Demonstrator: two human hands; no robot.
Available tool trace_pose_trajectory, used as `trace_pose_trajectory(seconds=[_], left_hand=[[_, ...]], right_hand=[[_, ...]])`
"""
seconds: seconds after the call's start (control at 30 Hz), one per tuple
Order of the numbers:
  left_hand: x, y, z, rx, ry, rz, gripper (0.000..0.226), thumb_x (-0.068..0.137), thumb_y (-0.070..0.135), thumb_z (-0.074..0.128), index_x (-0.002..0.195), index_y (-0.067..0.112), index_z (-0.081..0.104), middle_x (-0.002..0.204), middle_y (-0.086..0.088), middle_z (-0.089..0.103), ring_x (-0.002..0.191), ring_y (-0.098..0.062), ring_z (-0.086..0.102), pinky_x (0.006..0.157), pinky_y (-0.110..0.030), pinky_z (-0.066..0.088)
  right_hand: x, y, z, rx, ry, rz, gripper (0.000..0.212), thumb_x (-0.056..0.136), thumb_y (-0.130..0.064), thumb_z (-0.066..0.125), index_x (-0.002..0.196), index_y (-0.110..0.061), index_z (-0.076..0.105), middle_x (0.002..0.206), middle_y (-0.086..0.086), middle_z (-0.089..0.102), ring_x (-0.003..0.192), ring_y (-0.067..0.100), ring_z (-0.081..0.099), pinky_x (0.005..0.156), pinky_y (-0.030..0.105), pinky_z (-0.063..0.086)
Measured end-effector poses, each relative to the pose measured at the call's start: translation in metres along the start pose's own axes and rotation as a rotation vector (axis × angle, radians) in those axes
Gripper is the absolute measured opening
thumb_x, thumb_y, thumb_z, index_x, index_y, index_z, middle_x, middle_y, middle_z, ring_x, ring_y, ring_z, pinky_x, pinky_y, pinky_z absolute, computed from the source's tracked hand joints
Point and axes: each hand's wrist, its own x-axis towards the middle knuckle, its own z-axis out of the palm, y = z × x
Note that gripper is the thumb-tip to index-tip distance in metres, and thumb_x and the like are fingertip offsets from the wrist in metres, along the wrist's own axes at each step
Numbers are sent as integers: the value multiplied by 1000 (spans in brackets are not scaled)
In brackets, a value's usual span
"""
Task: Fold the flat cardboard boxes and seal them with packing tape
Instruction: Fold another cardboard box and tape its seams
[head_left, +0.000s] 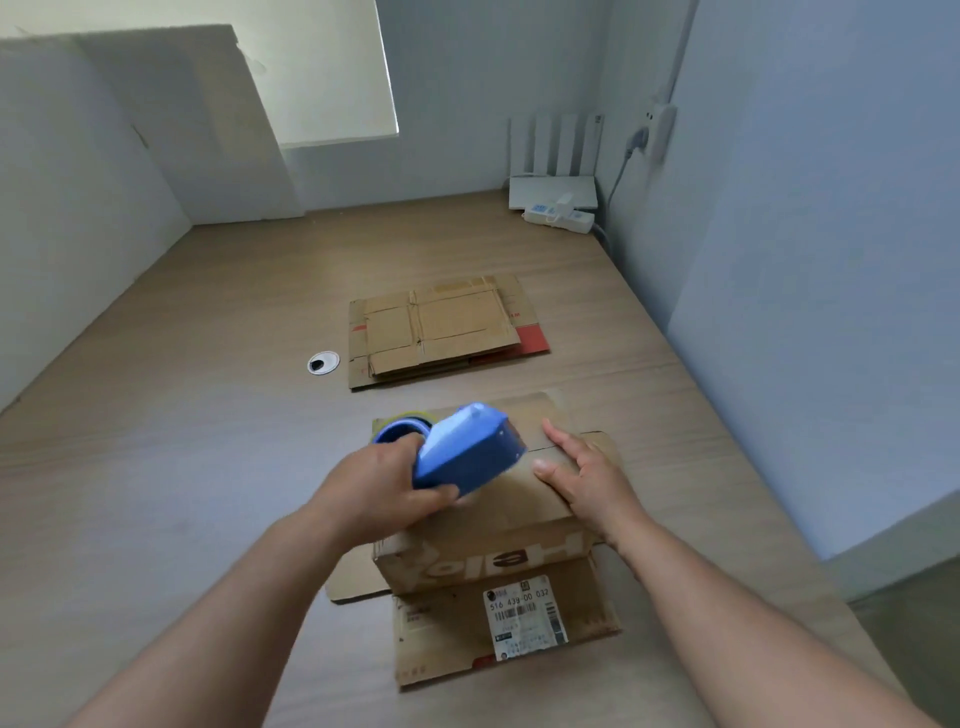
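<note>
A folded-up brown cardboard box (483, 551) stands on the wooden table right in front of me, its flaps spread out at the base and a white shipping label on the near flap. My left hand (374, 488) grips a blue tape dispenser (462, 454) over the box's top left part. My right hand (582, 467) lies flat with straight fingers on the closed top flaps at the right. Farther back, a stack of flat cardboard boxes (441, 332) lies on the table.
The wooden table (182, 441) runs to white walls on the left and right. A round cable grommet (323, 362) sits left of the flat stack. A white router and a power strip (558, 210) occupy the far right corner.
</note>
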Motion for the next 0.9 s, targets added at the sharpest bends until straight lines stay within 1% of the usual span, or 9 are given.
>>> trace_pose_trajectory(seconds=[0.17, 0.27, 0.37, 0.43, 0.5, 0.63, 0.73, 0.8, 0.9], left_hand=[[16, 6, 4, 119, -79, 26, 53, 80, 65, 58, 115, 26, 50, 94, 7, 58, 87, -13, 55, 74, -26, 48], [18, 11, 5, 200, -90, 47, 50, 80, 67, 56, 109, 26, 49, 89, 9, 54, 84, -13, 54, 69, -25, 43], [19, 11, 7, 206, -83, 56, 51, 82, 67, 54, 112, 26, 49, 91, 10, 53, 86, -12, 53, 70, -24, 44], [19, 11, 7, 200, -85, 54, 52, 82, 67, 54, 114, 26, 49, 93, 9, 54, 88, -12, 55, 73, -25, 46], [21, 11, 7, 205, -86, 60, 53, 82, 67, 54, 115, 26, 50, 93, 9, 55, 89, -13, 56, 75, -27, 47], [21, 11, 5, 190, -90, 66, 52, 82, 66, 55, 114, 26, 49, 91, 9, 54, 86, -13, 53, 70, -25, 43], [24, 10, 3, 161, -117, 63, 51, 81, 64, 57, 115, 26, 50, 94, 8, 57, 86, -12, 54, 67, -23, 42], [25, 10, 0, 139, -138, 63, 52, 81, 63, 59, 116, 26, 51, 95, 7, 58, 87, -13, 54, 66, -21, 41], [24, 7, -3, 55, -176, 47, 52, 81, 59, 62, 119, 25, 50, 100, 6, 60, 90, -12, 55, 71, -22, 45]], right_hand=[[-2, -2, 0, -15, 10, 2, 58, 89, -43, 60, 141, -47, 35, 153, 0, 32, 138, 19, 33, 112, 38, 32], [-5, -7, -3, -73, -7, 36, 58, 90, -44, 58, 142, -46, 34, 157, 2, 21, 143, 21, 22, 115, 40, 26], [-6, -19, -6, -167, 128, -41, 50, 96, -25, 49, 144, -28, 39, 159, 4, 10, 145, 19, 11, 115, 30, 16], [-7, -26, -5, -5, 308, -140, 49, 94, -6, 41, 143, -15, 41, 155, 4, 20, 140, 16, 24, 111, 22, 20], [-10, -30, -2, 249, 363, -126, 52, 93, 0, 40, 143, -15, 39, 145, -1, 36, 126, 9, 42, 104, 21, 33], [-12, -24, -2, 498, 119, -83, 60, 89, 8, 45, 143, -15, 36, 130, -5, 48, 121, 8, 49, 99, 17, 41], [-11, -21, -6, 480, 30, -133, 52, 86, 6, 55, 131, -21, 52, 123, -8, 57, 117, 6, 52, 100, 17, 42], [-12, -20, -2, 435, 45, -139, 32, 87, -6, 63, 108, -31, 62, 107, -11, 65, 103, 6, 59, 89, 16, 48], [-11, -19, 3, 428, 179, -137, 16, 88, -14, 64, 81, -28, 64, 82, -9, 66, 81, 5, 60, 70, 11, 45]])
